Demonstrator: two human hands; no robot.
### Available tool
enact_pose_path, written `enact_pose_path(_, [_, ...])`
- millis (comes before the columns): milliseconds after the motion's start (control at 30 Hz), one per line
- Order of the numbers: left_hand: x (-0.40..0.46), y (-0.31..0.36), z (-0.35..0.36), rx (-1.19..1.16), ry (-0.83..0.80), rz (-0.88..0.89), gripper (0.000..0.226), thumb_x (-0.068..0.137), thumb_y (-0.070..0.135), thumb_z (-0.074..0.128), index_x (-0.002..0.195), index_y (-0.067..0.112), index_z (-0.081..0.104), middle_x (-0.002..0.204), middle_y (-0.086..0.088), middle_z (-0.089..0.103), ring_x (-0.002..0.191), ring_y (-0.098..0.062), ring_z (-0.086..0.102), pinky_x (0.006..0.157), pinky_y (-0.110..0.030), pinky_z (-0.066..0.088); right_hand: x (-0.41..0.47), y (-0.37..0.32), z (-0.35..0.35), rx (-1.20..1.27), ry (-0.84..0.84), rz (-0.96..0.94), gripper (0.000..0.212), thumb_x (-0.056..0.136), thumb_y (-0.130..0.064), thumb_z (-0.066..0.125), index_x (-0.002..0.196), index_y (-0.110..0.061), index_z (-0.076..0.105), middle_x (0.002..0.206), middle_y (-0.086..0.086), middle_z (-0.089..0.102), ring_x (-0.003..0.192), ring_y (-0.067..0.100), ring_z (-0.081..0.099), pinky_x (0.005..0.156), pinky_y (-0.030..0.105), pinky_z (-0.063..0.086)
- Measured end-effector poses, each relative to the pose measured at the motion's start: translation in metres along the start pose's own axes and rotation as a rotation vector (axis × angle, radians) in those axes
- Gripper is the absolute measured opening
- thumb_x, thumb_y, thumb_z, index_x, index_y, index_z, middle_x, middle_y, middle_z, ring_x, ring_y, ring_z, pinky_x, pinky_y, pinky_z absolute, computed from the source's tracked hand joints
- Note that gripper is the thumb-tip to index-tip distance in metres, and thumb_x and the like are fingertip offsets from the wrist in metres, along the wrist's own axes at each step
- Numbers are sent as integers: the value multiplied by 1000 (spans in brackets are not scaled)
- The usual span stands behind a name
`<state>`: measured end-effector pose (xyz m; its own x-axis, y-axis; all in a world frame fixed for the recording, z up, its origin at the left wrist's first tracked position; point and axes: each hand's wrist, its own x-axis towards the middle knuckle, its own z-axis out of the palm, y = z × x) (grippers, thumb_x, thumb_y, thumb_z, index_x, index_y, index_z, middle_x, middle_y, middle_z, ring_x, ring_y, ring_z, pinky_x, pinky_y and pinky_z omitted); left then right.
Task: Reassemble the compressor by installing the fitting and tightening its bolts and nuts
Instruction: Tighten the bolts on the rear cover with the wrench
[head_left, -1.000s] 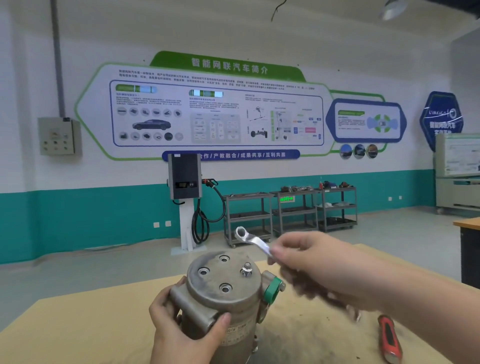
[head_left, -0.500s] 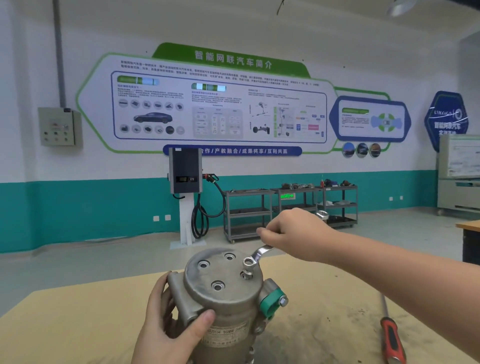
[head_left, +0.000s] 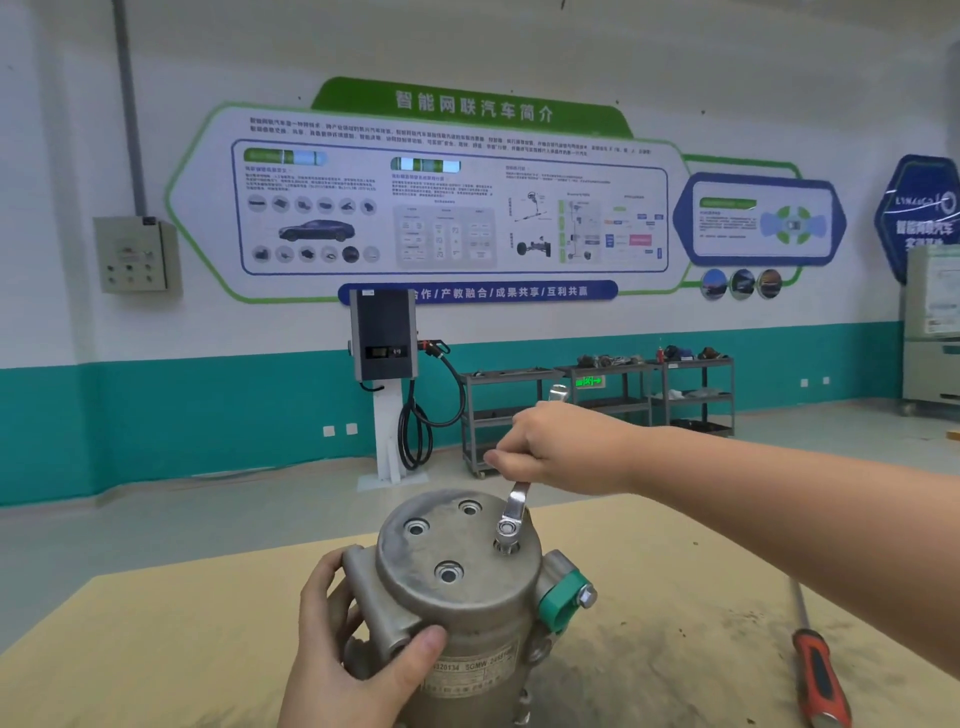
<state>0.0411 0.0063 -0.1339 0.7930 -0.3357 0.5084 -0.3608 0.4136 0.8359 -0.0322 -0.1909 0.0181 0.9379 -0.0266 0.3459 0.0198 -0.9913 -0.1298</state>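
- The dull grey cylindrical metal compressor (head_left: 457, 587) stands upright on the tan worktable (head_left: 156, 639); three open bolt holes show in its round top.
- The left hand (head_left: 353, 670) grips its side, thumb across a cast lug.
- The right hand (head_left: 561, 447) curls round a shiny steel ring spanner (head_left: 511, 512) seated on the fourth bolt (head_left: 505, 540).
- A green plastic cap (head_left: 561, 597) covers a side port.

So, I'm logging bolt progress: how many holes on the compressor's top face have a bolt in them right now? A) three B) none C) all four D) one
D: the wrench sits on the only bolt; the three other holes on the compressor are open.
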Motion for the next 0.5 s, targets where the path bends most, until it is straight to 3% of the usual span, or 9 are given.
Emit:
enact_pose_path(67, [0, -3, 1, 7, 20, 23, 92, 24, 31, 80, 109, 36, 45, 120, 17, 59, 112, -15, 58, 70, -2, 46, -9, 5, 6, 10, -1, 34, 49, 104, -40, 35, 58, -25, 43, 56, -4, 43, 53, 16, 43, 59, 32, 41])
enact_pose_path(133, [-2, -5, 4, 28, 47, 61, 91, 24, 31, 81, 107, 36, 43, 122, 20, 56, 112, -10, 57, 74, -6, 48, -22, 8, 12, 10, 25, 80, 51, 103, -45, 32, 59, -23, 47, 58, -4, 51, 53, 12, 46, 58, 30, 42])
enact_pose_path(233, [-6, -8, 12, 84, 91, 83, 91, 22, 41, 78, 105, 41, 39, 125, 24, 54, 114, -16, 58, 94, -37, 48, -41, 13, 17, -47, 84, 179, 58, 101, -54, 25, 75, -10, 53, 78, 10, 65, 63, 20, 54, 60, 32, 42])
enact_pose_path(300, [-8, -8, 16, 93, 121, 69, 90, 22, 43, 77, 103, 45, 39, 122, 29, 54, 113, -14, 57, 100, -50, 46, -55, 12, 18, -41, 82, 212, 48, 100, -55, 22, 86, -17, 48, 80, 3, 60, 70, 18, 54, 61, 32, 39])
enact_pose_path(400, [-11, -6, 18, 105, 141, 50, 91, 22, 42, 80, 103, 46, 38, 120, 24, 55, 113, -8, 54, 100, -46, 45, -79, 5, 13, -12, -8, 231, 20, 101, -50, 26, 100, -33, 37, 87, -3, 61, 80, 18, 59, 72, 37, 50])
enact_pose_path(467, [-11, -6, 18, 122, 151, 39, 90, 28, 31, 84, 105, 43, 38, 123, 14, 56, 112, -8, 54, 98, -44, 46, -98, -3, 5, -18, -57, 242, 5, 102, -43, 32, 99, -40, 34, 90, -6, 61, 82, 17, 60, 75, 36, 53])
enact_pose_path(500, [-11, -6, 19, 132, 154, 38, 90, 30, 27, 83, 107, 41, 37, 124, 10, 56, 111, -8, 54, 100, -45, 46, -108, -9, 1, -45, -79, 241, 9, 103, -38, 35, 95, -42, 33, 93, -9, 58, 82, 14, 59, 75, 34, 52])
